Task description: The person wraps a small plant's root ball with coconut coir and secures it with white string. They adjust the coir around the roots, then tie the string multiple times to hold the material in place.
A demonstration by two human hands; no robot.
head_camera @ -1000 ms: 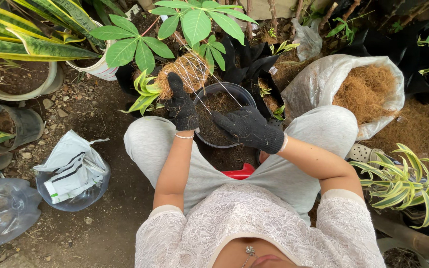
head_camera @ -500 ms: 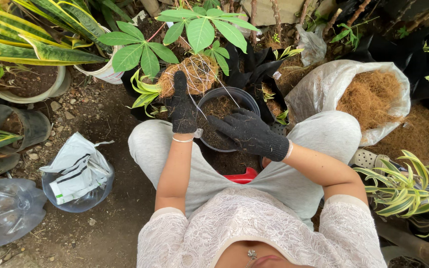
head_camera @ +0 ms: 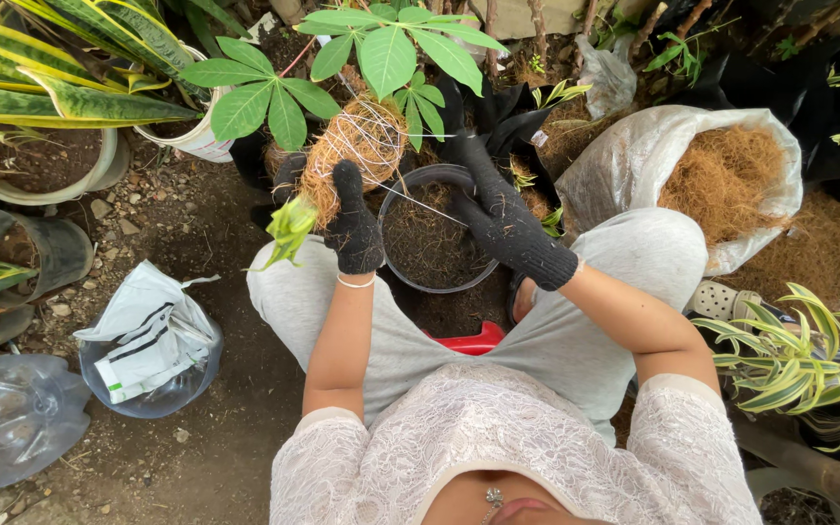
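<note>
The gloved left hand (head_camera: 354, 226) closes its grip on a fibre-wrapped root ball (head_camera: 357, 141) already wound with string, held just above the soil-filled black pot (head_camera: 432, 233), while the right hand (head_camera: 503, 216) pinches the taut string, winding seemingly unfinished.

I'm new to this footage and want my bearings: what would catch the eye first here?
At top centre, the left hand in a black glove holds a string-wrapped fibre ball with a plant growing from it. Beside it, the gloved right hand rests on the rim of a dark pot of soil. On the right sits a bag of brown fibre.
</note>
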